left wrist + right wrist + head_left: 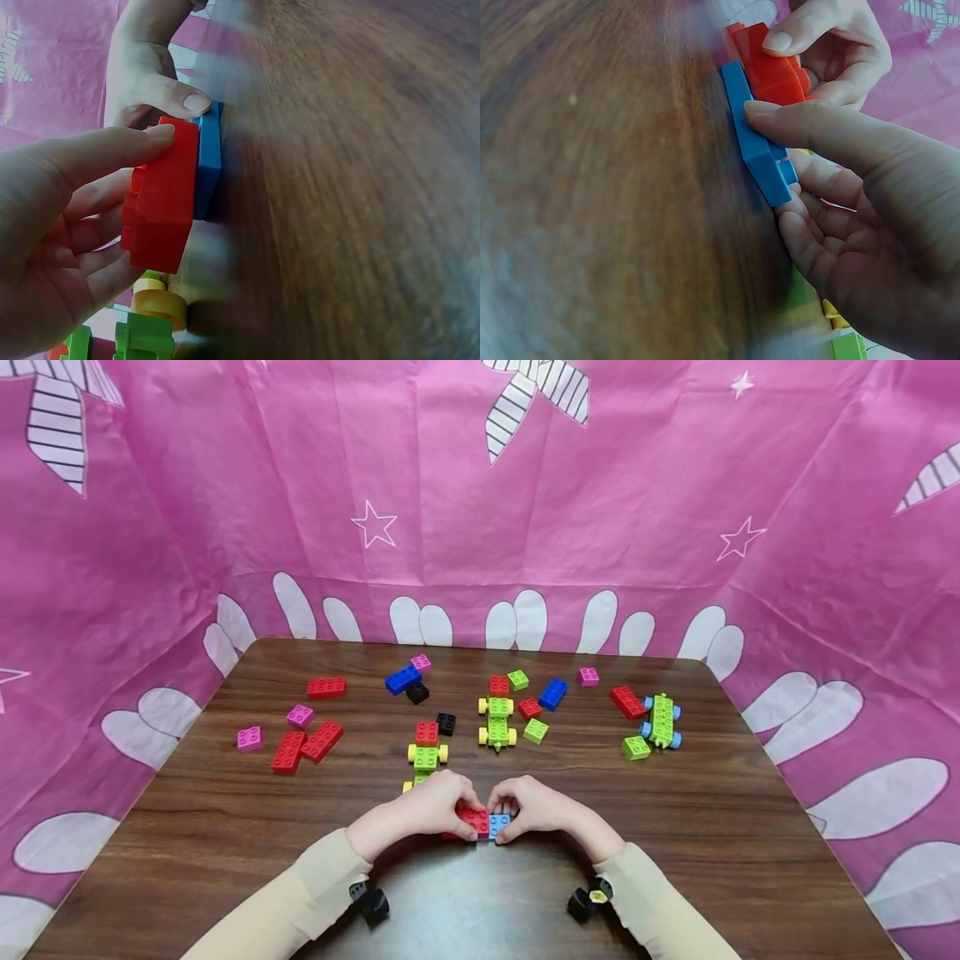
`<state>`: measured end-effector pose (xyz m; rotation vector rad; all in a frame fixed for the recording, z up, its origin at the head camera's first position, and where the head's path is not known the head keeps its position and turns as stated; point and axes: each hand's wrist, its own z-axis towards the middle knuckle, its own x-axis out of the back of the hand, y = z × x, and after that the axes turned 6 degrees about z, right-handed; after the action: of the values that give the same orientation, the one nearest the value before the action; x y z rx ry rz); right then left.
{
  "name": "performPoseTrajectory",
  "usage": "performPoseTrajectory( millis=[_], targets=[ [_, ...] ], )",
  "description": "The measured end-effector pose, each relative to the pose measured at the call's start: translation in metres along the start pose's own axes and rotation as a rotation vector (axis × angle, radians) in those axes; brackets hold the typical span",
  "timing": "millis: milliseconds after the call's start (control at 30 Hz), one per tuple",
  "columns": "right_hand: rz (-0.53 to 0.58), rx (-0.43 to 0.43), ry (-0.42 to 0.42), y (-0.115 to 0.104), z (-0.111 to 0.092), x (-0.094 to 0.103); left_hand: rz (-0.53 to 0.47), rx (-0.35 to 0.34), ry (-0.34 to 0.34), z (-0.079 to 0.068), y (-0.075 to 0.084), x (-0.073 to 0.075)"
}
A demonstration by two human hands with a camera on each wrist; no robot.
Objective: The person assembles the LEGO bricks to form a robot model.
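Note:
Close to the near side of the table, my left hand (431, 806) grips a red brick (169, 195) between thumb and fingers. My right hand (538, 806) pinches a thin blue brick (754, 142), thumb on its near side and fingers on the far side. The red brick overlaps the left part of the blue one, studs upward, and the blue one's right end with its studs shows beside it. In the right wrist view a further bit of red (735, 31) shows beyond the left thumb. Just behind the left hand stands a green wheeled base (426, 758) with yellow wheels, partly hidden.
Farther back sit another green base with yellow wheels (498, 731) and one with blue wheels (662, 720). Loose bricks lie around them: red (322, 741), pink (250, 739), dark blue (553, 694), black (446, 723) and green (636, 747). A pink curtain (450, 485) surrounds the table.

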<state>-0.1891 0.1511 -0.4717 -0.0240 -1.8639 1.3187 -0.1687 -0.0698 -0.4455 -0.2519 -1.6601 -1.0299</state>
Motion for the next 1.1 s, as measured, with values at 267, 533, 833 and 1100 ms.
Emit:
performPoseTrajectory(
  millis=[267,533,833,1100],
  targets=[
    [0.006,-0.011,-0.007,-0.0022,0.0016,-0.0004,-0.006,0.029,0.028,-0.0043,-0.0027,-0.0027],
    [0.004,-0.017,0.0,-0.0044,0.001,-0.0015,-0.017,0.012,0.059,-0.0043,-0.0047,-0.0061],
    [-0.01,-0.018,0.005,-0.0065,-0.0016,-0.0009,-0.01,0.031,0.064,-0.0012,-0.0033,-0.0068],
    [-0.042,0.018,0.0,-0.0046,-0.0028,0.0001,-0.023,0.054,0.054,-0.0006,-0.0024,-0.0067]
  ],
)
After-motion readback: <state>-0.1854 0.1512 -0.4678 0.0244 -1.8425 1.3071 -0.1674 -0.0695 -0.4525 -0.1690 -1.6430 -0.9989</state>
